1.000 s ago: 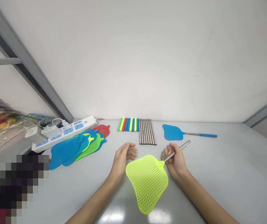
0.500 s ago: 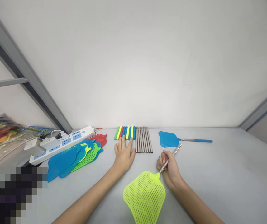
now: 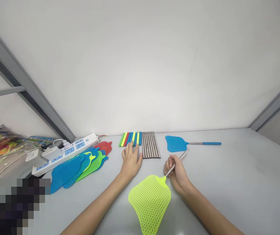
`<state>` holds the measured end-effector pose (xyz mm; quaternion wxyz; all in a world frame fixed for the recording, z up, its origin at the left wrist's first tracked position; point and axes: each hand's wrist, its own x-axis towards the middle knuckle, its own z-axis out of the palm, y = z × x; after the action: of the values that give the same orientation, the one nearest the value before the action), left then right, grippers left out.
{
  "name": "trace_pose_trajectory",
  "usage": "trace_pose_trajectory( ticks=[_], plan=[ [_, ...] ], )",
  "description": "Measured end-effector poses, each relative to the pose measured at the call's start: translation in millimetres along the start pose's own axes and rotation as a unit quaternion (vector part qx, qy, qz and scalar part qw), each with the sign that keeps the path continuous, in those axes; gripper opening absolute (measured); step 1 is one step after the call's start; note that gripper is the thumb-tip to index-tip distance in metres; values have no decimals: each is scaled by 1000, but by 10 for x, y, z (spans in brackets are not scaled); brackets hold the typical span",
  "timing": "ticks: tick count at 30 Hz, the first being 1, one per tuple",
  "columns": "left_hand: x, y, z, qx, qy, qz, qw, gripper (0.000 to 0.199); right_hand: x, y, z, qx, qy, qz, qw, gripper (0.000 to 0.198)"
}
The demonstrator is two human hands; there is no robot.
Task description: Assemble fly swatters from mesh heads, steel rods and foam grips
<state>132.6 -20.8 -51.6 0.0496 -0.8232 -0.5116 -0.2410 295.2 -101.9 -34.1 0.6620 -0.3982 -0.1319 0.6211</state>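
Note:
My right hand [image 3: 176,171] is closed around the metal rod of a yellow-green fly swatter. The swatter's perforated head [image 3: 152,199] hangs toward me, and the bare rod end points up and to the right. My left hand [image 3: 131,163] lies palm down with its fingers apart, the fingertips at the near ends of a row of coloured handle sleeves [image 3: 125,139]. These are green, yellow, red and blue. Whether the fingertips touch a sleeve, I cannot tell. Beside them lies a row of metal rods [image 3: 151,145], just right of my left hand.
A blue fly swatter [image 3: 176,144] with a blue handle lies at the back right. Several loose swatter heads [image 3: 66,169] overlap at the left, against a white power strip [image 3: 72,150] with plugs. Bagged colourful items [image 3: 2,147] sit further left. A wall stands behind the table.
My left hand's fingers have shifted slightly toward the right along the sleeves. The yellow-green swatter stays in my right hand, and the view has tilted a little.

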Motion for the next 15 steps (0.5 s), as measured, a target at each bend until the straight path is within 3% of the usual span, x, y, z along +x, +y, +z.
trace_pose_trajectory(
  ticks=[6,15],
  plan=[
    [-93,56,-115,-18,-4,12,1000,31,27,0,-20,4,-4,5,1000,31],
    [-403,65,-289,-75,-68,18,995,28,41,16,-45,4,-4,7,1000,29]
  ],
)
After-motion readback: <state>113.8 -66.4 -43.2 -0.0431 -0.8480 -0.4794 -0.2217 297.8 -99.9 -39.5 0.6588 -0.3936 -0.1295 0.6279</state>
